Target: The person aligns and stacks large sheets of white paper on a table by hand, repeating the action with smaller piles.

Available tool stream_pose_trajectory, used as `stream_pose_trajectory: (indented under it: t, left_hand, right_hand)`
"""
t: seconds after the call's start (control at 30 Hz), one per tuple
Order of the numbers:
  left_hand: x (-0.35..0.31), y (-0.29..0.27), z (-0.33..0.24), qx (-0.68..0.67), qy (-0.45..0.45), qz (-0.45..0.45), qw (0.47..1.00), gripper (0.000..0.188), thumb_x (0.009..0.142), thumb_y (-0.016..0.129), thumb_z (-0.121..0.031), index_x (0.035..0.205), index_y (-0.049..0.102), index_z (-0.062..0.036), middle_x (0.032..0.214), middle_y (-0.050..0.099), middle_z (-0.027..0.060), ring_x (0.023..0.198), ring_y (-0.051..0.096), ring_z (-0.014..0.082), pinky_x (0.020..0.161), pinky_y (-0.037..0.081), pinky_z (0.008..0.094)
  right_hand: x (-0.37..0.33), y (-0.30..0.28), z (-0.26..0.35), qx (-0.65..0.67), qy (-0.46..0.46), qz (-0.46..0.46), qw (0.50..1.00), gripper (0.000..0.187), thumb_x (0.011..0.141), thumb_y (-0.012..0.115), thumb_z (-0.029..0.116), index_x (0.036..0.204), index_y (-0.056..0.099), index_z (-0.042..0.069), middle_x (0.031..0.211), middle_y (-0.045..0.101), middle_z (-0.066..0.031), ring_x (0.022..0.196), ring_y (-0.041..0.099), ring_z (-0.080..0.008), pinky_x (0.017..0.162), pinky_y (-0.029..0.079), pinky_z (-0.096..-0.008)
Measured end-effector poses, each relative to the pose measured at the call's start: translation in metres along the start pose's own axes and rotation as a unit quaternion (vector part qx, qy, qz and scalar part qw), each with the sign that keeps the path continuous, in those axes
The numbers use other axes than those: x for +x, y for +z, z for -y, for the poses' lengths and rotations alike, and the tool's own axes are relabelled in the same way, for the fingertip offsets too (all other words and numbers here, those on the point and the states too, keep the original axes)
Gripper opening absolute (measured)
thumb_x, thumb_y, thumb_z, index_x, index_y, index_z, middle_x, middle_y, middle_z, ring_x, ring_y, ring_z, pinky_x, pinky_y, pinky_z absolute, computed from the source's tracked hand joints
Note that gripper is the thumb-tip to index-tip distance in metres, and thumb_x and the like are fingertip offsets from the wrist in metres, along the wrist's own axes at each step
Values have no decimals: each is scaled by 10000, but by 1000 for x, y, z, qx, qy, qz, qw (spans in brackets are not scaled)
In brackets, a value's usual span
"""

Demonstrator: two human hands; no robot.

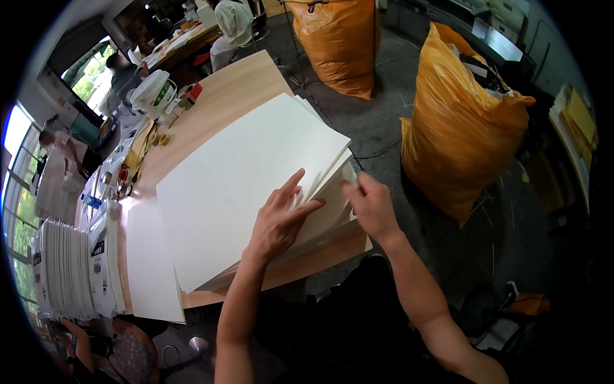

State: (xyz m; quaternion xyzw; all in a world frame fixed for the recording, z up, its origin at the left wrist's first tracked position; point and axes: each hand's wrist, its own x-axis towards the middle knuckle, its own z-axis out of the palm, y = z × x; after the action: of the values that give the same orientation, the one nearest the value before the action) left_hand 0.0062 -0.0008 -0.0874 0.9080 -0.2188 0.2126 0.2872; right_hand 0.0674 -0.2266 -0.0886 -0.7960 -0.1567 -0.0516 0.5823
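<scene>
A thick stack of large white paper sheets (pixel 236 179) lies on the wooden table in front of me, its upper sheets fanned and lifted at the right corner. My left hand (pixel 279 221) rests at the near right edge of these upper sheets, open, its thumb and fingers apart. Beside that corner is my right hand (pixel 372 203), fingers curled in against the edges of the lower sheets. Its fingertips are blurred, and what they pinch, if anything, cannot be made out.
The wooden table (pixel 246 75) carries a white bucket (pixel 153 93), tape rolls (pixel 164 139) and another white sheet (pixel 150 256). Bundled stacks (pixel 64 269) stand at left. Large orange sacks (pixel 454 128) sit on the floor at right. Other people are at the left and back.
</scene>
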Motion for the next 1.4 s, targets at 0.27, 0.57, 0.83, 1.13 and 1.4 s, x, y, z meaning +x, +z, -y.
stream_pose_trajectory:
  t: [0.27, 0.57, 0.83, 1.13, 1.4]
  left_hand:
    - [0, -4, 0, -33, -6, 4, 999, 317, 819, 847, -302, 1129, 789, -270, 1487, 542, 129, 1165, 649, 349, 950, 590, 451]
    - [2, -4, 0, -47, -7, -6, 999, 507, 718, 920, -328, 1206, 787, -284, 1428, 569, 114, 1213, 626, 331, 1014, 578, 474]
    - [3, -9, 0, -113, -44, 38, 992, 478, 742, 875, -131, 1207, 786, -198, 1450, 538, 166, 1310, 588, 355, 1097, 521, 506]
    - [-5, 1, 7, -27, 17, 1, 1000, 414, 834, 716, -9, 1168, 787, -243, 1659, 299, 243, 1456, 455, 434, 1082, 530, 554]
    - [0, -3, -4, -45, -18, 23, 999, 491, 660, 937, -134, 1118, 790, -234, 1646, 343, 211, 1452, 457, 437, 1072, 542, 569]
  right_hand:
    - [12, -10, 2, 333, 192, 94, 918, 384, 1047, 607, 293, 717, 553, 104, 598, 545, 11, 532, 556, -97, 488, 375, -252]
    - [16, -10, 9, 391, 190, 106, 894, 374, 1044, 604, 282, 722, 567, 95, 586, 558, -11, 532, 587, -135, 498, 397, -272]
    - [14, -17, 0, 358, 150, 129, 912, 396, 1035, 624, 320, 715, 536, 104, 592, 540, 2, 540, 572, -114, 494, 387, -255]
    - [8, -8, -4, 189, 96, 80, 974, 399, 1009, 673, 312, 711, 519, 97, 597, 527, 7, 548, 568, -107, 506, 412, -256]
    - [12, -10, -1, 430, 191, 108, 876, 347, 1037, 626, 233, 729, 561, 87, 606, 578, -32, 546, 615, -153, 525, 441, -273]
